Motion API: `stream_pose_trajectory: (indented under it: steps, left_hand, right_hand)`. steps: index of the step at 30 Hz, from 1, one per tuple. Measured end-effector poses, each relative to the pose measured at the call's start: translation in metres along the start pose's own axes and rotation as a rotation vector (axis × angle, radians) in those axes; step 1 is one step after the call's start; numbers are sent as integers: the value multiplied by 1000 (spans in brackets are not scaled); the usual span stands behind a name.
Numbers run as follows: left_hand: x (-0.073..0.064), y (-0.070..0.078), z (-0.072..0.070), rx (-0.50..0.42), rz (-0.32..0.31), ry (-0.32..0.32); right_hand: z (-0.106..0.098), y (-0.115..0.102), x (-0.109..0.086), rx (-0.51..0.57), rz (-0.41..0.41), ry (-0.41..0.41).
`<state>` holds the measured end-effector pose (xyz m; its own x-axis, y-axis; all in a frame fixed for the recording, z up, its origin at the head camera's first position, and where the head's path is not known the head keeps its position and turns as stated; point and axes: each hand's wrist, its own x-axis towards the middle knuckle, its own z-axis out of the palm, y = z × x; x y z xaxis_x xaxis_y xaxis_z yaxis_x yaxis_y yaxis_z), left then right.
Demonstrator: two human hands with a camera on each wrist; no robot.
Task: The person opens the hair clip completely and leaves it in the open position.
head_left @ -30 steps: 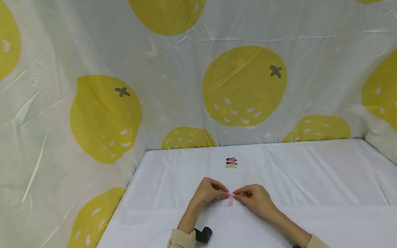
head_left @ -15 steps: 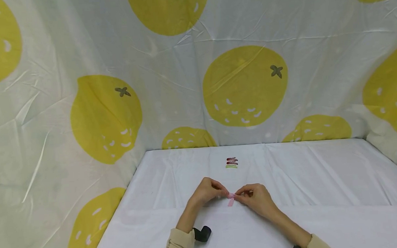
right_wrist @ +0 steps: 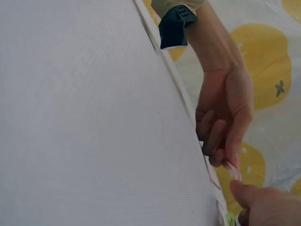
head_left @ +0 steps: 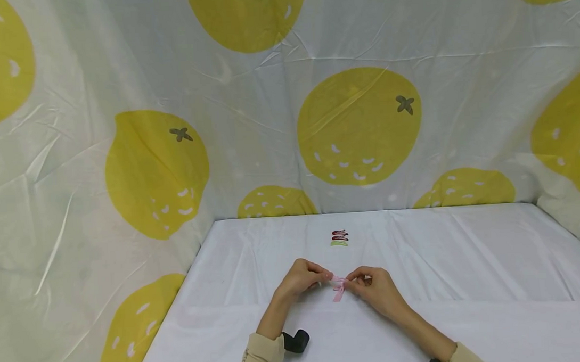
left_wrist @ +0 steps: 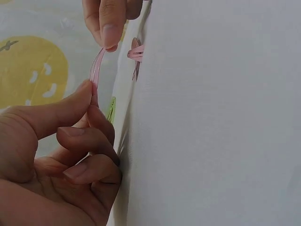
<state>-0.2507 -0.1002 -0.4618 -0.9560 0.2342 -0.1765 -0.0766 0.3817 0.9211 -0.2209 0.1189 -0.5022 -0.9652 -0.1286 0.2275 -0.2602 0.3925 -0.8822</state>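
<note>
Between my two hands a slim pink hair clip [head_left: 338, 279] is stretched just above the table. My left hand [head_left: 299, 279] pinches one end between thumb and index finger; the other fingers are loosely curled, as the left wrist view shows of that hand [left_wrist: 70, 150]. The clip's [left_wrist: 97, 68] other end sits in the fingertips of my right hand [head_left: 374, 287], seen at the top of that view [left_wrist: 112, 21]. A second pink hair clip [left_wrist: 136, 53] lies on the cloth below, with a dark shape beside it that I cannot make out.
Farther back, two dark red hair clips [head_left: 340, 235] and a light green hair clip [head_left: 339, 243] lie in a stacked row. White cloth covers the table [head_left: 465, 260]. A lemon-print curtain [head_left: 250, 150] closes off the back and sides.
My hands have drawn slightly apart, the right one a little up and to the right. More of the pink hair clip shows between the fingertips. The clips at the back stay put.
</note>
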Motion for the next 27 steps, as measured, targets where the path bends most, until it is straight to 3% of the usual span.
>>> stream_pose_trajectory:
  steps: [9,15,21,27]
  left_hand:
    - [1,4,4,4,-53,29]
    - [0,4,4,13,-55,19]
    - [-1,3,3,7,-17,9]
    - [1,2,1,-30,53,16]
  right_hand:
    - [-1,2,-2,7,-109,38]
    - [1,3,-2,-27,-285,112]
    - [2,1,-2,-32,-403,185]
    - [1,2,-3,11,-389,210]
